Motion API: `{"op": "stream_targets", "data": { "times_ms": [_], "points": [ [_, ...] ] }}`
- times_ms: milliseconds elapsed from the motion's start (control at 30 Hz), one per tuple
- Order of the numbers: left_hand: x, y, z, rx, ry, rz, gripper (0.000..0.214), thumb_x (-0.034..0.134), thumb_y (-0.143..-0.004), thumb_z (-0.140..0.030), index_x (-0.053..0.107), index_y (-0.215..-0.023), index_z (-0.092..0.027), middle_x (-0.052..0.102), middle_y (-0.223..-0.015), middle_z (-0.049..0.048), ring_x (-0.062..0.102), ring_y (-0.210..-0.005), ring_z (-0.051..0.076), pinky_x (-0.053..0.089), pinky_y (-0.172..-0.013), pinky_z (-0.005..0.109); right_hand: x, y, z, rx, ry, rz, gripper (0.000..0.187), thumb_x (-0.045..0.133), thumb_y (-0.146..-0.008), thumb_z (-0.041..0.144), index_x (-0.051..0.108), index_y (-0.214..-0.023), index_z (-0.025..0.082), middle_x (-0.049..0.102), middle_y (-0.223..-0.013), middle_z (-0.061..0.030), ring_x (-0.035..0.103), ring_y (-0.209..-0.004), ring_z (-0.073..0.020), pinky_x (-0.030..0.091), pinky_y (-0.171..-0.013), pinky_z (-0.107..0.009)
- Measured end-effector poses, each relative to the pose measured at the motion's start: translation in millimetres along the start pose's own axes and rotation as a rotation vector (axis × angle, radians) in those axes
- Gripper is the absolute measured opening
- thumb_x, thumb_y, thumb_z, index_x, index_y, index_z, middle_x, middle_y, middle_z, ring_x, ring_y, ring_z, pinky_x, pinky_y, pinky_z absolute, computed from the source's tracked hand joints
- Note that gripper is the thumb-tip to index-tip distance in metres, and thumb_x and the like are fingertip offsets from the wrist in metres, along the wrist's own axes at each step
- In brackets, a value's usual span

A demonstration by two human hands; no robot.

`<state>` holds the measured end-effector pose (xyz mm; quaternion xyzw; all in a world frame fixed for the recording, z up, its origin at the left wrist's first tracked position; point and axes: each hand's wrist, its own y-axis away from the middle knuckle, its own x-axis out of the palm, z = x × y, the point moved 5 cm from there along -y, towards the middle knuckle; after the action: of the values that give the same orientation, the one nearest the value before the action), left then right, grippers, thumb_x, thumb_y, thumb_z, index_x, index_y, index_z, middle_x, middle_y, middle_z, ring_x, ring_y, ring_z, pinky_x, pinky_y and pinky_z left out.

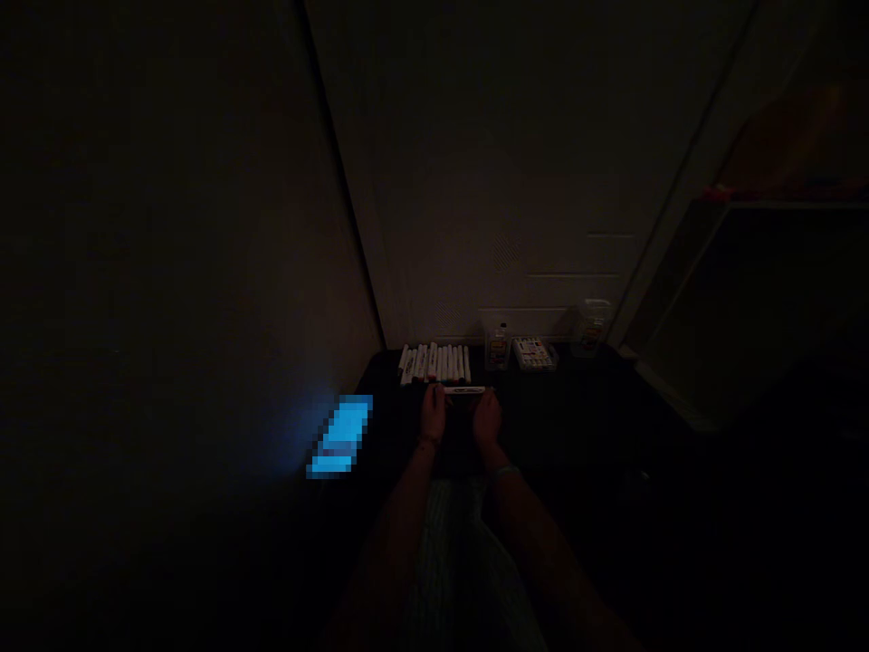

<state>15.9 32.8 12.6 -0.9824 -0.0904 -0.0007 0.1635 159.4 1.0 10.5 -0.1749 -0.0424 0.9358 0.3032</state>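
Note:
A white marker (464, 390) lies level between my two hands, dimly lit. Its left end is in the fingers of my left hand (433, 415), which is closed on it. At the other end, my right hand (487, 418) is closed too, its fingers around the marker's tip. Just beyond them, a row of white markers (434, 362) rests side by side on the dark table (563, 426). Too little light falls here to make out the finger details or the print on the marker.
Behind my right hand stand a clear plastic container (497, 349) and a case of markers (534, 353). Another clear container (593, 328) is farther right by the wall (441, 226). A glowing, pixelated blue screen (343, 436) is at the left. A dark shelf opening (780, 299) shows at right.

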Motion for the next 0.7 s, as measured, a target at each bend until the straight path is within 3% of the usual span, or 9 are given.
{"op": "stream_targets", "data": {
  "times_ms": [333,700],
  "points": [
    [-0.6,3.1,-7.7,-0.042,-0.015,0.003,0.037,0.042,-0.074,-0.052,0.051,-0.078,-0.017,0.048,-0.061,-0.0018,0.043,-0.055,0.008,0.034,-0.055,0.020,-1.6,-0.2,2.6,0.001,0.060,-0.028,0.050,0.014,-0.088,0.040,0.057,-0.081,0.016,0.063,-0.074,-0.0084,0.058,-0.068,-0.0180,0.037,-0.060,-0.025],
    [-0.1,0.7,1.1,-0.072,0.013,-0.011,0.037,0.041,-0.074,-0.053,0.052,-0.078,-0.018,0.049,-0.059,-0.0026,0.043,-0.052,0.007,0.034,-0.053,0.019,-1.3,1.0,2.0,0.014,0.025,-0.010,0.054,0.013,-0.087,0.045,0.059,-0.085,0.016,0.063,-0.074,-0.0077,0.059,-0.069,-0.0192,0.039,-0.062,-0.027]
  ]
}}
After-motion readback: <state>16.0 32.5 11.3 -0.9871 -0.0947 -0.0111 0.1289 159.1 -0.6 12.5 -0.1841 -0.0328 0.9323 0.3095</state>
